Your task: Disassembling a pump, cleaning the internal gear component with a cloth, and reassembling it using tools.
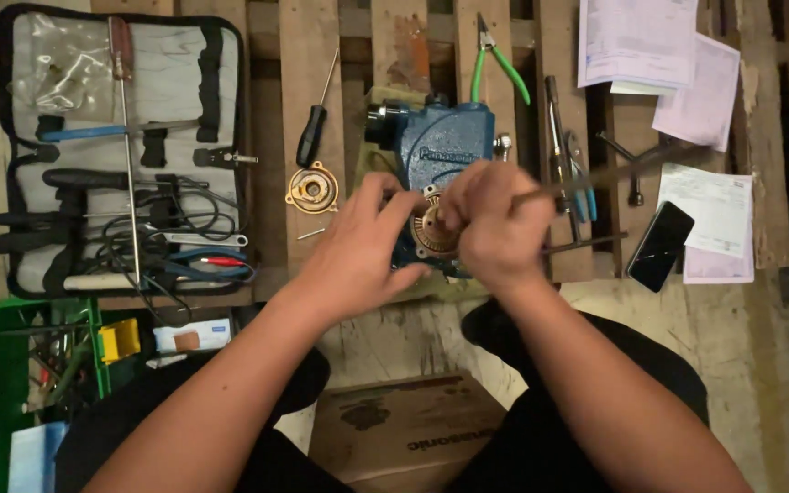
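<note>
Cardboard box sits nearest, between the person's knees, out of the way. Just beyond it both hands meet over a blue pump body resting on the wooden pallet, near the middle of the scene. The left hand pinches at the brass-coloured round part on the pump's near face, seemingly to steady it, while the right hand is closed around a thin tool whose blurred shaft slants far-right, probably for leverage. A brass disc and black-handled screwdriver lie left of the pump, within reach; an open tool roll lies further left. Green-handled pliers and papers lie farthest; a dark phone lies right.
</note>
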